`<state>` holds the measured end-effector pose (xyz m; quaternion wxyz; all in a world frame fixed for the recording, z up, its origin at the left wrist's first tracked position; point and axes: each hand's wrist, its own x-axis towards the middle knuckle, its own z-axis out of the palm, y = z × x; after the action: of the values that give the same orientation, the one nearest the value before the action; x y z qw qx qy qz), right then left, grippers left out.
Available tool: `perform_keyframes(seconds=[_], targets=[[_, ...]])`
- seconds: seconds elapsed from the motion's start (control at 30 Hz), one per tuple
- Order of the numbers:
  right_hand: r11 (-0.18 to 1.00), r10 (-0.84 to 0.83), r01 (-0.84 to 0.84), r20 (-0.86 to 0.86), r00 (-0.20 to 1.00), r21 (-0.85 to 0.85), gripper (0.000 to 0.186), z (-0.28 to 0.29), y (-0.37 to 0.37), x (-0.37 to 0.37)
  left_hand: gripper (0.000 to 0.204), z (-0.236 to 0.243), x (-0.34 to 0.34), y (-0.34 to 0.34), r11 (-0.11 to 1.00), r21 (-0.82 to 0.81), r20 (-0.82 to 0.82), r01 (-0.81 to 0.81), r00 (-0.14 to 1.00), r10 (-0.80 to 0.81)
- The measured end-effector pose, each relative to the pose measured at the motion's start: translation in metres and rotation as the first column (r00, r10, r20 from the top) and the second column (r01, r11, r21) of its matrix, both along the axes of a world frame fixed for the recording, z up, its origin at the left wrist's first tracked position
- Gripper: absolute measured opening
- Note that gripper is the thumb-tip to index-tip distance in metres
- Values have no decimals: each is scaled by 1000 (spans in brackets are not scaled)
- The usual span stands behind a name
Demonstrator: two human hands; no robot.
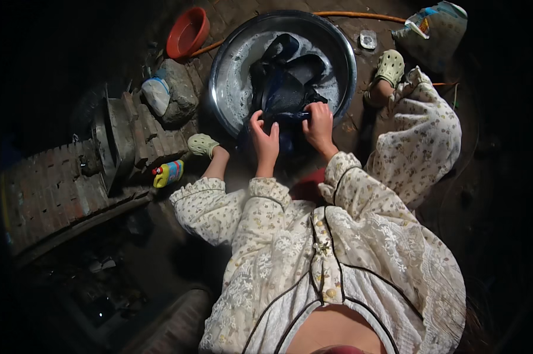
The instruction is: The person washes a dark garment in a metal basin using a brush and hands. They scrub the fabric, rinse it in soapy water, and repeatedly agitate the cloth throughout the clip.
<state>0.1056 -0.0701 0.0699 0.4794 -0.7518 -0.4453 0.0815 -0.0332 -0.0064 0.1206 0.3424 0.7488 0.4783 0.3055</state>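
Observation:
A large steel basin (224,59) of sudsy water holds a heap of wet dark cloth (281,88), some of it lying over the near rim. My left hand (265,141) is at the near left of the cloth, its thumb and fingers apart and slightly curled against it. My right hand (318,130) is closed on a rolled edge of the cloth at the near right of the basin. Whether anything is under my left fingertips is hard to see.
A red plastic bowl (188,32) and orange hose (361,16) lie behind. Left are wooden slats (48,194), a stone (181,97), a white bag (156,94) and a yellow bottle (167,174). A sack (435,35) is at back right. My clog-covered feet flank the basin.

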Motion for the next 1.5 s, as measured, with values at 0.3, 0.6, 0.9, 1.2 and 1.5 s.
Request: perform_keyframes(seconds=[0.3, 0.6, 0.9, 1.2, 1.5], targets=[[966, -185, 209, -158, 970, 155, 23, 14, 14, 15, 38, 15, 24, 6, 962, 269, -179, 38, 984, 11], [896, 376, -373, -32, 926, -242, 43, 15, -3, 20, 42, 1, -6, -27, 955, 97, -107, 282, 956, -272], [908, 68, -161, -243, 968, -386, 34, -15, -13, 36, 103, -30, -109, -30, 981, -150, -785, 124, 589, -194], [906, -101, 39, -125, 987, -421, 51, -54, -13, 39, 48, -57, -98, -10, 993, 83, -727, 87, 687, 1], [945, 39, -210, -553, 832, -251, 39, 31, 81, 123, 21, 23, -67, 118, 996, 37, -494, 78, 868, -49]])
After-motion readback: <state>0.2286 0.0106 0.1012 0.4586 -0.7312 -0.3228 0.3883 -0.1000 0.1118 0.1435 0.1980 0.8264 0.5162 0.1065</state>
